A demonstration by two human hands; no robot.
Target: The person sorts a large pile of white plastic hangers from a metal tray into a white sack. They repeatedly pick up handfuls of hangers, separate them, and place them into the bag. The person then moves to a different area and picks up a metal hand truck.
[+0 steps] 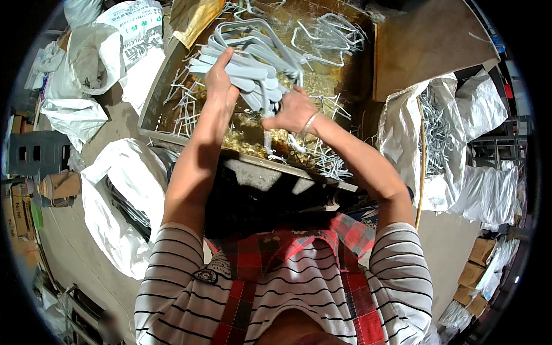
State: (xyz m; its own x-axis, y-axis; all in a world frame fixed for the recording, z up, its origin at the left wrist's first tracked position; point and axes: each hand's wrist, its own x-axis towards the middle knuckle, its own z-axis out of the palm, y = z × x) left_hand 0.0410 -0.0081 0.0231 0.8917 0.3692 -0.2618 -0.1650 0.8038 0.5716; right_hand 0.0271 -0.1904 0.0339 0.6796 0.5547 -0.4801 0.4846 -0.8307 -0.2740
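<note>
A bundle of pale grey clothes hangers (256, 66), with broad rounded ends stacked together, is held over a shallow metal tray (155, 103) of yellowish water. My left hand (221, 83) grips the bundle's left side, its thumb lying along the top. At the lower right of the bundle, my right hand (293, 110) is curled against the hangers; some of its fingers are hidden behind them. Wet drips or splashes show below this hand. Behind the bundle, more grey hangers (330, 37) lie in the tray. Several thin white rods (187, 109) are scattered along its left side.
A brown board (428, 49) leans at the tray's right. White sacks (123, 201) stand at the left, and an open sack of grey metal pieces (437, 138) stands at the right. Small cardboard boxes (477, 267) are stacked at the far right.
</note>
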